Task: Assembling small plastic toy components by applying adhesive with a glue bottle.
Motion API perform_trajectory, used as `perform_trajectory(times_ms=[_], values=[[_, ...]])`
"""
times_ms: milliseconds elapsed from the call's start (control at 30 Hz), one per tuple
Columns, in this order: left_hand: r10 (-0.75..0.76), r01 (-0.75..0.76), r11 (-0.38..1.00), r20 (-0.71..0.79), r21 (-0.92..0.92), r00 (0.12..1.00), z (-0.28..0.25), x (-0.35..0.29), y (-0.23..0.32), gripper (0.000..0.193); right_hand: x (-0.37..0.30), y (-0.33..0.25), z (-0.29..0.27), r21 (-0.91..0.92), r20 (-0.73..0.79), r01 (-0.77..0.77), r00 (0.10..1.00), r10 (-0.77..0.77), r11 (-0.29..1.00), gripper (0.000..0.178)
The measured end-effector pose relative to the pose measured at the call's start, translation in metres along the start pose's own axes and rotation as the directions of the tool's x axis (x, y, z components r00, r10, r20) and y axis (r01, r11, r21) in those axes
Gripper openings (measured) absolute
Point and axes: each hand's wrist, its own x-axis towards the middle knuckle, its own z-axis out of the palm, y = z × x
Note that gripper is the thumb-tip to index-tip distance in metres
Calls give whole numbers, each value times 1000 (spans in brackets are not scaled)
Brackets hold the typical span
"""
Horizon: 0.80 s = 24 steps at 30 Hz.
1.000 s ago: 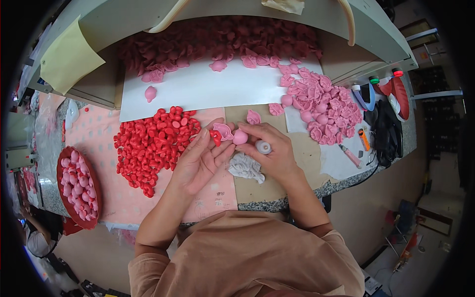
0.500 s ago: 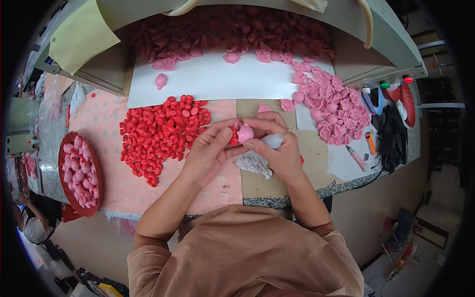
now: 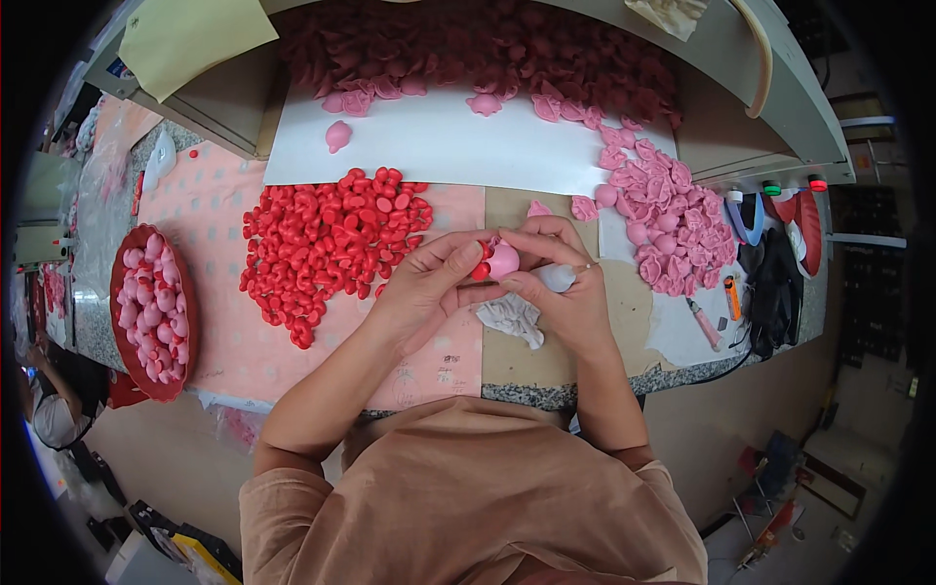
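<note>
Above the table's front, my left hand (image 3: 429,291) is closed, pinching a small glossy red piece (image 3: 481,271) between thumb and fingers. That red piece meets the side of a round pink plastic piece (image 3: 503,261). My right hand (image 3: 567,304) grips the pink piece with thumb and forefinger. A whitish translucent bottle (image 3: 559,278) is also tucked in my right hand, and its tip is hidden. Just below the hands lies a crumpled white cloth (image 3: 512,320). Left of them spreads a heap of similar red pieces (image 3: 327,249).
A red basket (image 3: 188,336) of joined pink and red pieces stands at the left. More pink pieces (image 3: 678,224) are heaped at the right and under a grey machine housing (image 3: 814,146). An orange cutter (image 3: 732,297), a tube (image 3: 704,324) and black cloth (image 3: 777,292) lie far right.
The whole view has shifted a little, so the table sits slightly differently in it. Both hands keep their holds, with the red and pink pieces still together.
</note>
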Motion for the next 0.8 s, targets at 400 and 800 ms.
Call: perform_trajectory(times_ms=[400,800], values=[[-49,49,999,32,-3,998,-4,1,2,28,0,-1,2,-7,16,27,1000,-27,1000,39],[155,-152,964,6,217,988,-5,0,-1,23,-2,-3,2,305,115,-295,955,273,905,41]])
